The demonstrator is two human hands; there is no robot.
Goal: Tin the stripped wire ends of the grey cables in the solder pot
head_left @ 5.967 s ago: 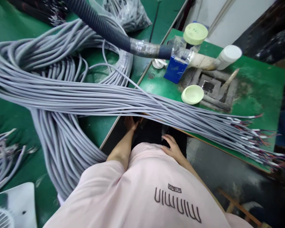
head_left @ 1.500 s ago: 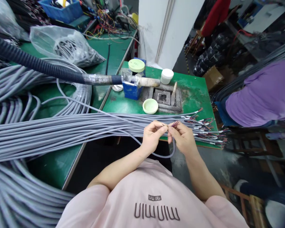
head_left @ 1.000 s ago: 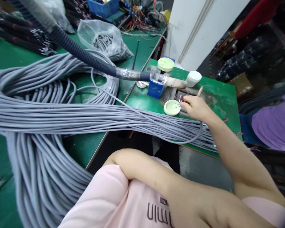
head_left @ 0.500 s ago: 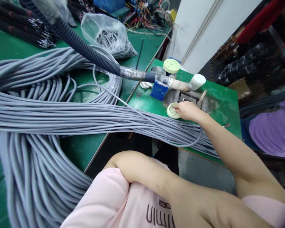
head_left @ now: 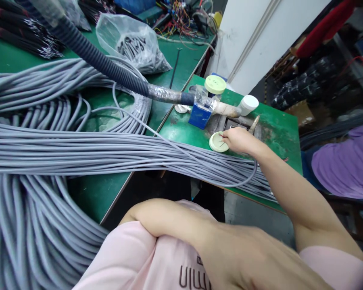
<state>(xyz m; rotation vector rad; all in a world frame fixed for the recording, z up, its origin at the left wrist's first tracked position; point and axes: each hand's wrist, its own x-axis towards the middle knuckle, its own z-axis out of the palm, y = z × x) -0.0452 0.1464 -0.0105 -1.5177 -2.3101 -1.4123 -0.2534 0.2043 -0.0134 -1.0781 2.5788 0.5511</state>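
My right hand (head_left: 239, 139) is closed in a pinch on the end of a grey cable (head_left: 254, 171). Thin dark and reddish wire ends (head_left: 222, 137) poke out past its fingertips, over a shallow pale-yellow lid (head_left: 217, 146). Below the hand, the held cable bends round in a loop towards a long bundle of grey cables (head_left: 133, 151). My left arm crosses in front of my chest. Large and blurred, my left hand (head_left: 245, 251) is close to the camera at the bottom, and its fingers are out of sight.
A ribbed hose (head_left: 115, 74) runs to a blue box (head_left: 199, 115). Behind the lid are a white-capped jar (head_left: 249, 104), a yellow-lidded jar (head_left: 215, 84) and a stained metal fixture (head_left: 231, 122). A plastic bag (head_left: 136, 46) lies farther back. A person in purple (head_left: 346, 161) is at right.
The view has shifted slightly, moving the scene a little left. My left hand looks larger and more blurred near the camera. My right hand stays over the lid with the cable end.
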